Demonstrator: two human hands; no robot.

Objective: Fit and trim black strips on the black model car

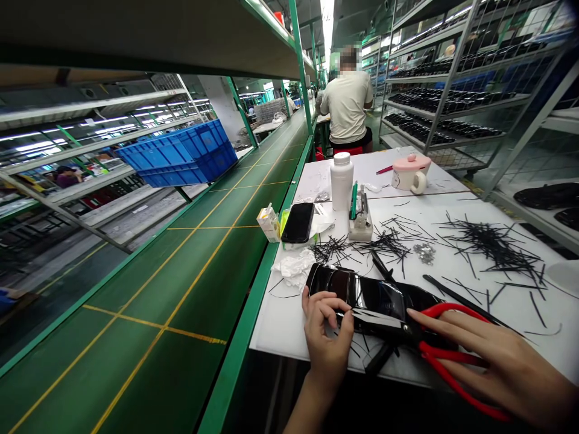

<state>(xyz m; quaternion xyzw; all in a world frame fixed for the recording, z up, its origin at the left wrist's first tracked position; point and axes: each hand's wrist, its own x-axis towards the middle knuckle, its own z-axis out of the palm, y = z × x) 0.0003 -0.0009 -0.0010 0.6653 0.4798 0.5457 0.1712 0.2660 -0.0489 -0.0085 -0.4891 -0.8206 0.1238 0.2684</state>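
Observation:
A glossy black shoe (pixel 380 294) with straps lies on its side across the front of the white table. My left hand (pixel 326 328) is at its left end, thumb and forefinger pinched at the shoe's near edge; whatever is between them is too small to make out. My right hand (pixel 488 355) has its fingers through the red handles of a pair of scissors (pixel 382 318). The blades lie along the near side of the shoe, their tips by my left fingertips. Thin black offcuts (pixel 495 241) are scattered behind the shoe.
A green conveyor belt (pixel 190 289) runs along the left, with a blue crate (pixel 181 154) beyond it. On the table stand a phone (pixel 298 222), a white bottle (pixel 342 181) and a lidded mug (pixel 409 175). Ahead sits a person (pixel 347 105); shoe racks (pixel 446 108) line the right.

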